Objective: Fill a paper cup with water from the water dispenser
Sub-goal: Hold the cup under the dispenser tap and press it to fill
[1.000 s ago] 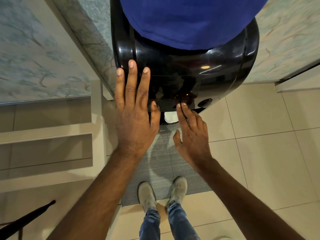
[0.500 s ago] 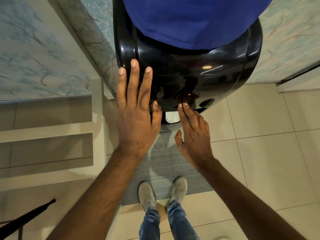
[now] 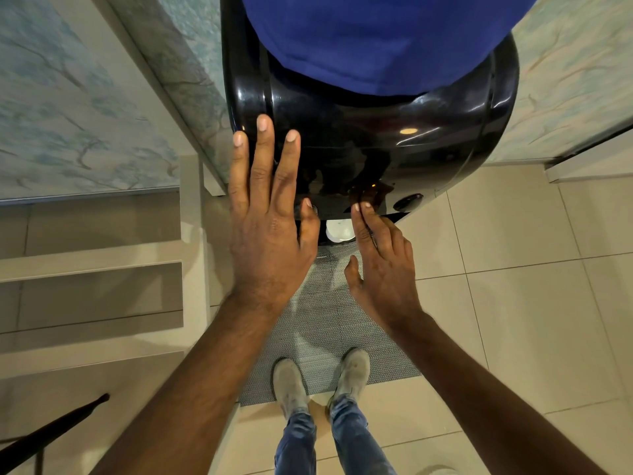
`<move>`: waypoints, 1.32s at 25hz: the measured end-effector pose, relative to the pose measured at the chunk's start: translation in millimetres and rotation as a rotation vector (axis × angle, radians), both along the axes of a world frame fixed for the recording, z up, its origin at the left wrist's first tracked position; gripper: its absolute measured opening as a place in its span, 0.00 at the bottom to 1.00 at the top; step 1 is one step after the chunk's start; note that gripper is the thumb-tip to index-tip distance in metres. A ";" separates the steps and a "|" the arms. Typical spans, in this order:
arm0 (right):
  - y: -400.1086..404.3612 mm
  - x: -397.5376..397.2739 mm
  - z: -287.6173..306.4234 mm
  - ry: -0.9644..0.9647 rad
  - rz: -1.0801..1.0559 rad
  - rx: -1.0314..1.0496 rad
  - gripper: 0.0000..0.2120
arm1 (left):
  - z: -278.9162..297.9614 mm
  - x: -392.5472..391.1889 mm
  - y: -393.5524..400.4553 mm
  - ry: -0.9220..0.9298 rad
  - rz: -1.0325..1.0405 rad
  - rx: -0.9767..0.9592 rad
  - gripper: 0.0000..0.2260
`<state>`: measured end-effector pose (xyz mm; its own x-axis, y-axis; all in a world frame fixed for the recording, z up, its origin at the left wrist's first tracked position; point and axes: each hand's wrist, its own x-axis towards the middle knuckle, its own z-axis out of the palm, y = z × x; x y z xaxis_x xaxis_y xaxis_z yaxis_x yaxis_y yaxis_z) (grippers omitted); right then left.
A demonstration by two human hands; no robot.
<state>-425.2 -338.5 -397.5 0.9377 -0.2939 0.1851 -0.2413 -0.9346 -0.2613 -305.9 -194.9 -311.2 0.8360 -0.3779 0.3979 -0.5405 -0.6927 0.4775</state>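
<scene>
Fingers: left hand point(image 3: 265, 231) spread flat, palm on black dispenser point(image 3: 376, 145) front, frame centre, grasping nothing. Right hand point(image 3: 380, 265): fingertips point(image 3: 362, 210) pressing dispenser's lower edge, thumb free. White cup point(image 3: 339, 230) sits beneath, between both hands. Grey mat point(image 3: 329, 323) below.

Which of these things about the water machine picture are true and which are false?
1. The left hand lies flat on the black water dispenser. True.
2. The right hand is holding the paper cup. False: the cup sits under the dispenser's front edge, and that hand's fingers touch the front just above it.
3. A blue cover sits on top of the dispenser. True.
4. The person stands barefoot. False: they wear shoes.
5. A grey mat lies on the floor. True.
</scene>
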 end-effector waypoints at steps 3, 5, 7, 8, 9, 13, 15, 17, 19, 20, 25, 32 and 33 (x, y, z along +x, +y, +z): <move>0.3 0.2 0.1 0.003 -0.002 0.003 0.41 | 0.2 -0.6 0.3 0.006 -0.001 0.001 0.32; 0.7 0.2 -0.3 0.004 -0.005 0.002 0.41 | 0.0 -0.9 0.0 0.009 -0.002 0.000 0.32; 1.2 0.1 -0.6 0.001 -0.008 0.000 0.41 | -0.3 -0.7 -0.2 0.010 -0.005 -0.002 0.32; 1.3 0.3 -0.7 0.000 -0.008 -0.002 0.41 | -0.4 -0.7 -0.2 0.011 -0.006 -0.003 0.32; 1.2 0.3 -0.7 -0.001 -0.009 -0.004 0.40 | -0.4 -0.8 0.0 0.012 -0.007 -0.004 0.32; 1.2 0.4 -0.6 -0.002 -0.007 0.000 0.40 | -0.2 -0.9 0.0 0.011 -0.004 -0.002 0.32; 1.2 0.2 -0.9 0.000 -0.005 0.000 0.40 | -0.5 -0.8 0.0 0.009 -0.003 -0.003 0.32; 1.0 0.4 -0.9 0.000 -0.005 0.000 0.41 | -1.0 -0.8 0.1 0.007 -0.006 -0.004 0.32; 1.2 0.6 -0.8 -0.002 -0.003 0.001 0.40 | -1.3 -0.8 0.2 0.005 -0.008 0.000 0.32; 1.3 0.6 -0.7 -0.003 -0.002 0.001 0.40 | -1.4 -0.7 0.2 0.006 -0.008 0.001 0.32; 1.4 0.8 -1.4 0.001 -0.005 0.000 0.41 | -0.2 -0.9 0.5 0.013 -0.008 -0.007 0.32; 0.6 0.6 -1.8 -0.003 -0.003 -0.002 0.41 | 4.0 -0.2 1.1 0.017 -0.016 0.001 0.32; 0.5 0.7 -1.9 -0.002 -0.002 -0.002 0.41 | 4.9 1.3 1.2 0.004 -0.016 0.004 0.31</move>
<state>-424.5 -338.0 -399.4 0.9367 -0.2958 0.1873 -0.2430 -0.9345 -0.2602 -304.6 -193.7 -306.2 0.8317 -0.3926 0.3927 -0.5492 -0.6863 0.4769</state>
